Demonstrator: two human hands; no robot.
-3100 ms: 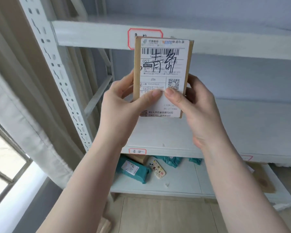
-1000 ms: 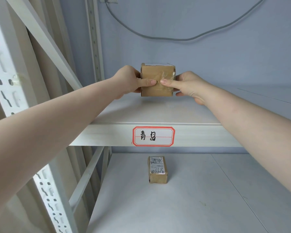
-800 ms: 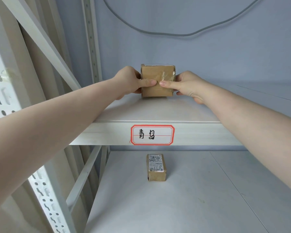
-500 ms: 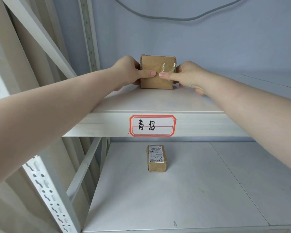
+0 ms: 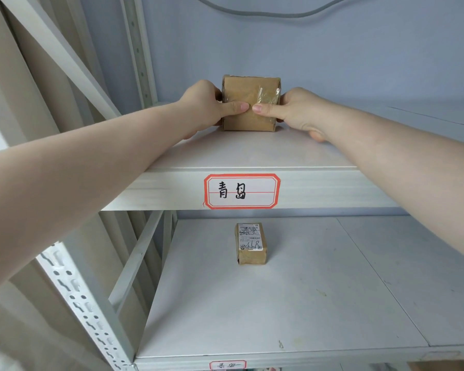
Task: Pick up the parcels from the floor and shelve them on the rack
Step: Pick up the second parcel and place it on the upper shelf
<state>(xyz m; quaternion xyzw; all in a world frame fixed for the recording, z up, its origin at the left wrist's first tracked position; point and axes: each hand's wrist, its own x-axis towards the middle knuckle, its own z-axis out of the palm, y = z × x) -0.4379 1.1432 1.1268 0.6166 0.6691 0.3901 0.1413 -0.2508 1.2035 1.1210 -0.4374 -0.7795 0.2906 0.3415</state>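
Note:
A small brown cardboard parcel (image 5: 248, 103) with clear tape on its front stands on the upper shelf (image 5: 252, 153) of the white rack, near the back wall. My left hand (image 5: 209, 108) grips its left side, thumb pressed on the front face. My right hand (image 5: 295, 111) grips its right side, thumb also on the front. The parcel's base rests on the shelf board. A second small brown parcel (image 5: 251, 243) with a white shipping label lies on the shelf below (image 5: 332, 303).
A red-bordered handwritten label (image 5: 241, 191) is stuck on the upper shelf's front edge; another label (image 5: 227, 366) sits on the lower edge. White perforated uprights (image 5: 83, 303) and a diagonal brace (image 5: 59, 54) stand at left. A grey cable (image 5: 273, 14) hangs on the wall.
Three seconds ago I held the parcel upright before the rack with its label facing me. Since then it has gone onto the upper shelf; over the last second both hands stay on it.

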